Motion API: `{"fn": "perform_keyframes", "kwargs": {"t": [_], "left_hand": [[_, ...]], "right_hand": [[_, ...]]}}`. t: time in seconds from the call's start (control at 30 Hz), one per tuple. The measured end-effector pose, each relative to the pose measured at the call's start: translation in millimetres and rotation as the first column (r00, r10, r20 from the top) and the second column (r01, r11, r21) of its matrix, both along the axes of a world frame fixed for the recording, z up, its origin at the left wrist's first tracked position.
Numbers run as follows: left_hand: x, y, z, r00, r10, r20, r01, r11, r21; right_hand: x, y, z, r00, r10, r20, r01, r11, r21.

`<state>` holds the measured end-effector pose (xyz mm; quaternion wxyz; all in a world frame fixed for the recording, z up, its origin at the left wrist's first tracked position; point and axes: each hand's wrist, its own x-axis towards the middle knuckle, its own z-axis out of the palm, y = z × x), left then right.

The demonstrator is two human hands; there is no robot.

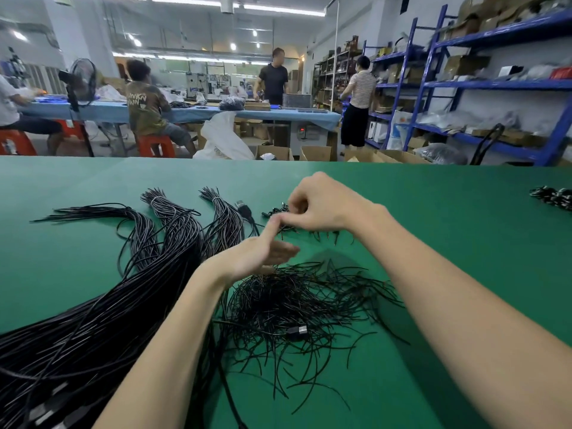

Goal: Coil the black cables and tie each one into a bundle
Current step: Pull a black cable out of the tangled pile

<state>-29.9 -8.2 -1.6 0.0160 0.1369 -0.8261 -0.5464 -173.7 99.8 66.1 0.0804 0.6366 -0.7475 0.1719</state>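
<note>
Two bare hands meet above a green table (pixel 433 212). The left hand (pixel 263 252) is held with straight fingers, its index finger raised so the tip touches the right hand (pixel 322 202). The right hand is curled, thumb and fingers pinched together just beyond the left fingertip; it seems to pinch something thin and dark, though what it is cannot be told. Directly below both hands, between the forearms, lies a loose pile of short black ties (pixel 303 301), with one small metal-tipped plug (pixel 298 331) resting in it. To the left of the left hand, the long black cables (pixel 93 329) sweep across the table in thick bunches, running from the near left corner up toward three fanned ends (pixel 161 202) beyond the left hand, two of them bound with a pale band. A USB plug (pixel 243 207) lies just beyond the left hand's raised finger, and a row of small dark connectors (pixel 275 212) lies beside the right hand's knuckles. Well apart to the right of the right hand, a small dark bundle (pixel 554 196) sits near the table's edge.
</note>
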Motion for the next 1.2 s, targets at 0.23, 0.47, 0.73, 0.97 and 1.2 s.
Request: {"fn": "perform_keyframes", "kwargs": {"t": [0.23,0.47,0.73,0.97,1.2], "left_hand": [[-10,-5,-4,0.930,0.176,-0.323,-0.088,0.959,0.270],[-3,-5,5,0.885,0.054,-0.462,0.151,0.906,0.395],[8,6,16,0.954,-0.223,-0.198,0.278,0.906,0.320],[0,9,16,0.998,-0.043,-0.055,0.039,0.996,-0.083],[-6,-2,9,0.954,0.209,-0.214,-0.205,0.978,0.043]], "right_hand": [[15,20,-10,0.855,0.092,0.510,-0.125,0.992,0.031],[12,22,-82,0.594,0.000,0.805,-0.213,0.965,0.156],[-23,16,-69,0.938,-0.178,0.297,0.044,0.912,0.408],[-22,10,5,0.985,-0.153,0.079,0.133,0.968,0.213],[9,18,-27,0.879,0.040,0.476,-0.013,0.998,-0.061]]}}
